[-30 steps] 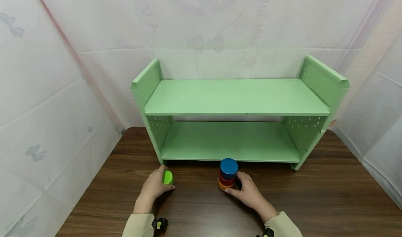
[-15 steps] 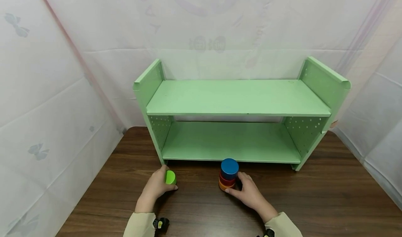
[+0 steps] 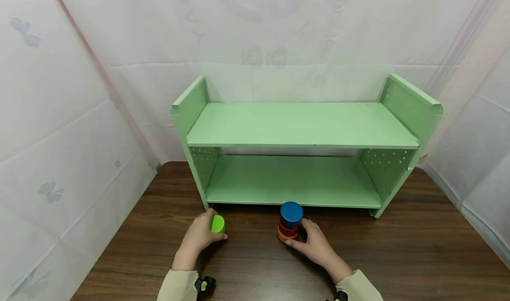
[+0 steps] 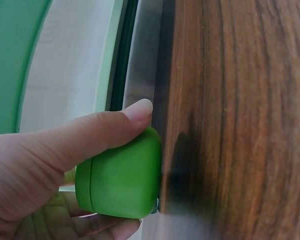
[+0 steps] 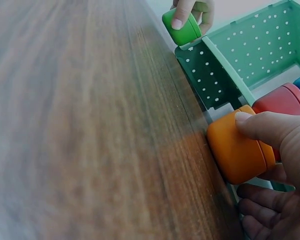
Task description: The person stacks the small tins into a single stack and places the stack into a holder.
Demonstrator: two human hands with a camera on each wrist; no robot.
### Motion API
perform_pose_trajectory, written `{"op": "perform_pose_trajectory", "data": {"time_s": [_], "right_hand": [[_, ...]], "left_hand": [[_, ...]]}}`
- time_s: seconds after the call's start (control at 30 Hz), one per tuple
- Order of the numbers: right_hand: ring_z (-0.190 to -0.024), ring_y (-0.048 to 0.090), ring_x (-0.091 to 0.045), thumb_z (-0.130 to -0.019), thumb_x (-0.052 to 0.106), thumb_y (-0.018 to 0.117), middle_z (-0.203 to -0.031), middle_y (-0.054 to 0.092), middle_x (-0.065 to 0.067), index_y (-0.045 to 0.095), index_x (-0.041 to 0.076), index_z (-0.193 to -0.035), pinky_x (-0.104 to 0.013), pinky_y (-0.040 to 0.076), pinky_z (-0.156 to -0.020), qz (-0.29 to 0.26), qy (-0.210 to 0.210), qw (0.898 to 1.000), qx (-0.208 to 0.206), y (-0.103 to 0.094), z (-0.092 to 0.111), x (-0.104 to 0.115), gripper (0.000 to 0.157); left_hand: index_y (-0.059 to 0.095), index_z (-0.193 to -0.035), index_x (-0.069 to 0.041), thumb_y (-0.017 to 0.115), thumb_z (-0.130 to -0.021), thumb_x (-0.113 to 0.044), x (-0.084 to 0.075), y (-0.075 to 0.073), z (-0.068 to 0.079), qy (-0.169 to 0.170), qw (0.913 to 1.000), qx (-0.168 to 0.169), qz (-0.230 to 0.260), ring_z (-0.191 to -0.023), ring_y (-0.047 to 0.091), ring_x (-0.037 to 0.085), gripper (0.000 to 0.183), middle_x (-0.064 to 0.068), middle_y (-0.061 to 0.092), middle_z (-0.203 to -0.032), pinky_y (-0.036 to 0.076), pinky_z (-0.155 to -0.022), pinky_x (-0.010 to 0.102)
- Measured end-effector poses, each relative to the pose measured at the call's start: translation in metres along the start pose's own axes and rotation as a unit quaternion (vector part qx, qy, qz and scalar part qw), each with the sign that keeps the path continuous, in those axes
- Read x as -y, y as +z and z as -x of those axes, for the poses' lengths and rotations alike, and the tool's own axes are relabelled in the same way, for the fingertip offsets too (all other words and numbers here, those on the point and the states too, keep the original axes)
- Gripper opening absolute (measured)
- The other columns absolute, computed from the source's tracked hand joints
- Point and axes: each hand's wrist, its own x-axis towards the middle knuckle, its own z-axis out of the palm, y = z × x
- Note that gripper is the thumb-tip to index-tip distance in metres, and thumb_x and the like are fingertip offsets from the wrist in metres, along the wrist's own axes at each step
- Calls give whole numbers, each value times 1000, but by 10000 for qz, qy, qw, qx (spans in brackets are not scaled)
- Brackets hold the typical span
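Observation:
My left hand grips a small rounded green canister, thumb on one side and fingers on the other. It is at or just above the tabletop; I cannot tell which. To its right stands a stack of similar canisters: orange at the bottom, red in the middle and blue on top. My right hand holds the orange one at the stack's base, thumb at the near side. In the right wrist view, the green canister shows in the left hand far off.
Behind both hands stands a light green two-tier shelf with perforated side panels. The stack is close to its front edge. All rests on a dark wood-grain table, with pale printed curtains at the back and sides.
My left hand has shifted slightly to the right with the green canister. The right hand and the stack have stayed put; the head view has moved a little.

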Motion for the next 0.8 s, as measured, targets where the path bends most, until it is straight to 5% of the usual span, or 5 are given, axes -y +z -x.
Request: {"op": "perform_pose_trajectory", "data": {"time_s": [0.17,0.4,0.8], "right_hand": [[-115,53,-35,-74,27,82,-119,61,-13,56,3,-123,-53,43,-94,-57,-33,10000,-6,1,0,0,61],[-114,54,-34,-73,26,82,-118,62,-12,57,3,-122,-53,43,-93,-56,-43,10000,-35,1,0,0,60],[-110,57,-32,-72,26,83,-113,64,-9,59,6,-118,-50,45,-90,-32,-187,9997,-118,1,0,0,55]], "left_hand": [[57,-107,2,88,-63,-19,0,0,0,8,9999,-89,126,-69,51,18,58,10,60,-86,43,-58,31],[57,-103,2,87,-63,-21,-2,0,2,467,9979,-406,167,-67,49,17,55,10,59,-83,41,-55,30],[59,-109,0,87,-65,-19,-13,-3,2,220,9993,-268,149,-72,51,18,55,10,61,-90,42,-59,31]]}}
